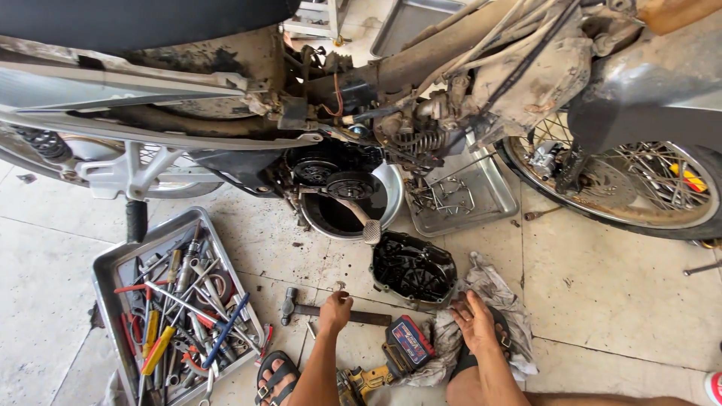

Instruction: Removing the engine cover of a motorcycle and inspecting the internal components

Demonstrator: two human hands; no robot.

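Note:
My left hand (pixel 335 309) rests on the floor over the handle of a hammer (pixel 301 308), fingers curled around a small part that I cannot make out. My right hand (pixel 474 321) lies spread on a grey rag (pixel 500 293) beside my sandalled foot. Just beyond both hands a black engine side cover (pixel 412 269) lies open side up on the tiles. Above it stands a dirty motorcycle (pixel 421 83) with its engine side exposed (pixel 335 177) and the kick lever (pixel 361 218) hanging down.
A metal tray (pixel 105 263) full of several wrenches and screwdrivers sits at the left. A round drain pan (pixel 391 188) stands under the engine, a flat steel tray (pixel 496 199) with small parts beside it. A cordless driver (pixel 391 353) lies between my legs. The front wheel (pixel 624 180) is at the right.

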